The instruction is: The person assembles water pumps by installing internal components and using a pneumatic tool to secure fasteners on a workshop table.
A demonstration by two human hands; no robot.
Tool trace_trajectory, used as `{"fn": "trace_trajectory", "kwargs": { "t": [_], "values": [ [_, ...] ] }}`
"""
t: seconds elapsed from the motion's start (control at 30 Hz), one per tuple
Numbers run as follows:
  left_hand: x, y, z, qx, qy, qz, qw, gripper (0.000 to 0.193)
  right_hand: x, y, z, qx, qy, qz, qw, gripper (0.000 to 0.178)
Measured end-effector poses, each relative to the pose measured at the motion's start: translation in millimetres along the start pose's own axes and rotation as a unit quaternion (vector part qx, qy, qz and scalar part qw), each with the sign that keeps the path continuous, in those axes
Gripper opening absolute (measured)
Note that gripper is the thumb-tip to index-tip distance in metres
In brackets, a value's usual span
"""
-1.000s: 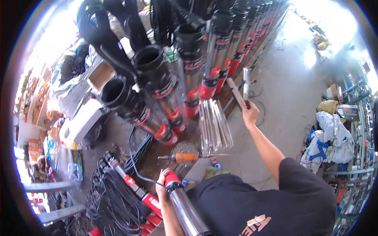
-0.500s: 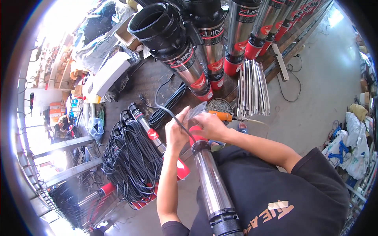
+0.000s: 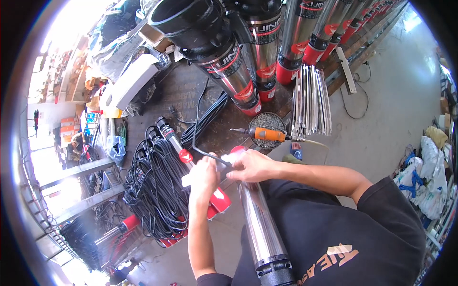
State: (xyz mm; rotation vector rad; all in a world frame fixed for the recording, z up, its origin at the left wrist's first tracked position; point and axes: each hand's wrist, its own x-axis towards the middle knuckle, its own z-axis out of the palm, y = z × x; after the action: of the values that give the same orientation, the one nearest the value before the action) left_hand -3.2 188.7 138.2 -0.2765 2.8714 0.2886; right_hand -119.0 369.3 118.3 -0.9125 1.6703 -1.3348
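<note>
A long steel submersible pump [image 3: 260, 219] slants up against my body, its red end [image 3: 237, 149] partly hidden behind my hands. Over that end, a black cable [image 3: 202, 152] runs in from the left between my fingers. My left hand [image 3: 205, 175] is closed, and a small pale sheet [image 3: 186, 180] juts out on its left side. Close beside it, my right hand [image 3: 256, 166] pinches the cable where it crosses the pump. Glare and blur between the hands hide how the sheet lies against the cable.
An orange air screwdriver [image 3: 267, 135] rests across a bowl of small metal screws [image 3: 272, 120]. Steel strips [image 3: 311, 102] stand to its right. Large upright pumps [image 3: 224, 64] line the dark bench [image 3: 176, 95]. Coiled cables [image 3: 160, 190] lie over more pumps at left.
Both hands have moved nearer to me, down over the pump's end. The pale sheet has shifted from above the hands to the left hand's side. The screwdriver and bowl are now uncovered.
</note>
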Motion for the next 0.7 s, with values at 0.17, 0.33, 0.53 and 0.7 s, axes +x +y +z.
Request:
{"fn": "trace_trajectory", "kwargs": {
  "t": [0.17, 0.33, 0.53, 0.7],
  "values": [
    [-18, 14, 14, -0.15, 0.005, -0.03, 0.988, 0.038, 18, -5, -11, 0.027, -0.103, 0.152, 0.983, 0.047],
    [-1, 27, -15, -0.145, -0.001, -0.142, 0.979, 0.086, 8, 22, -7, -0.127, -0.125, 0.002, 0.984, 0.041],
    [46, 32, -75, 0.031, 0.169, -0.001, 0.985, 0.09, -3, 10, -15, -0.039, -0.1, 0.04, 0.993, 0.036],
    [30, 21, -38, 0.061, -0.024, -0.089, 0.994, 0.07, 21, -51, -31, 0.072, -0.052, 0.042, 0.995, 0.034]
  ]
}}
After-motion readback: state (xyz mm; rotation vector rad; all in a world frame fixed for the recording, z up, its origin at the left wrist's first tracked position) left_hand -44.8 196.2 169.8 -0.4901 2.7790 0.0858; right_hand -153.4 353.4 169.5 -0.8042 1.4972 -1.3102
